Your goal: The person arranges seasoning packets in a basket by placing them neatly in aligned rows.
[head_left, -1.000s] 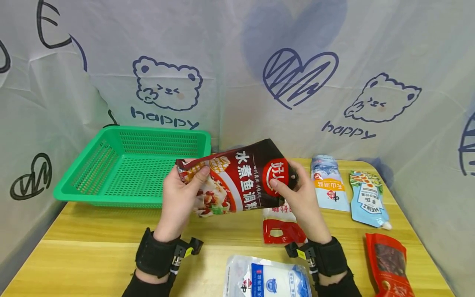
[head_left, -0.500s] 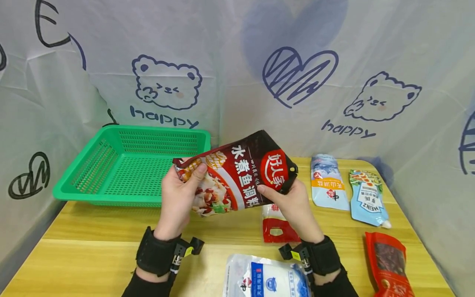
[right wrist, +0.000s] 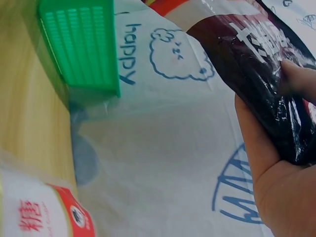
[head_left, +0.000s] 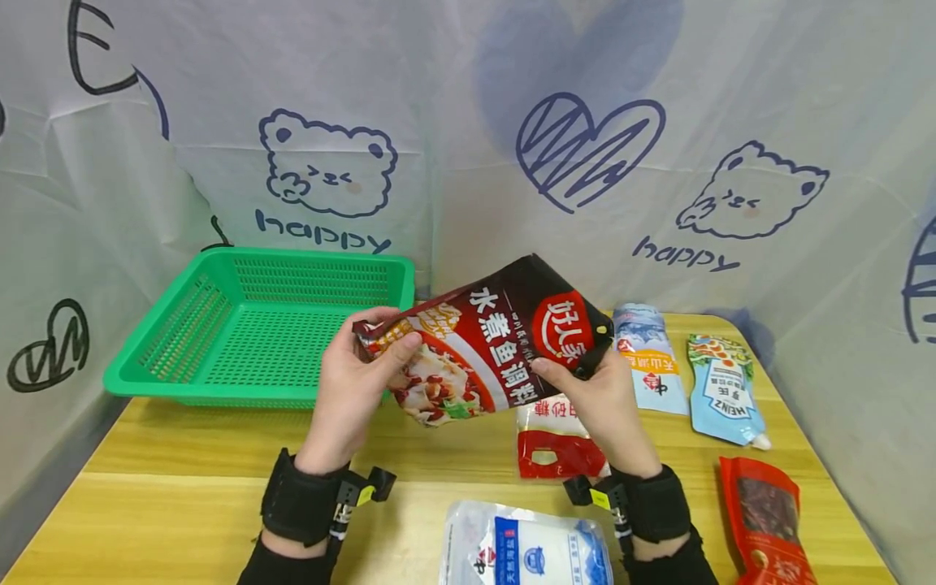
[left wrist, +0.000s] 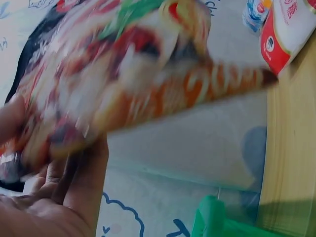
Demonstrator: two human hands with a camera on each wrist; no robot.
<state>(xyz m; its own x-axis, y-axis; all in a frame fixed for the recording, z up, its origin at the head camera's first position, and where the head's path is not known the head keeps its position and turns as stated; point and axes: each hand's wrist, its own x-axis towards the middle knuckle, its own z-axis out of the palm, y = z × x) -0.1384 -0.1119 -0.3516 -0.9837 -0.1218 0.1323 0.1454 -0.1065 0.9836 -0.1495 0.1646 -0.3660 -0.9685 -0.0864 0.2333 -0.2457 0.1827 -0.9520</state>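
between the left hand and the right hand, a black-and-red packet is held tilted above the desk, lettered 水煮鱼调料, with 好人家 in a red circle; each of the hands pinches one end, thumb in front. below the right hand lies a red-and-white bag, partly covered, its upside-down 砂糖 readable. nearer the body than the hands, a blue-labelled pouch reads 天然海盐. to the right of the right hand lie an inverted 天山湖盐 pouch, then an inverted heinz pouch, and closer in, a red bag. beyond the left hand sits a green basket; behind everything, a pale curtain says "happy".
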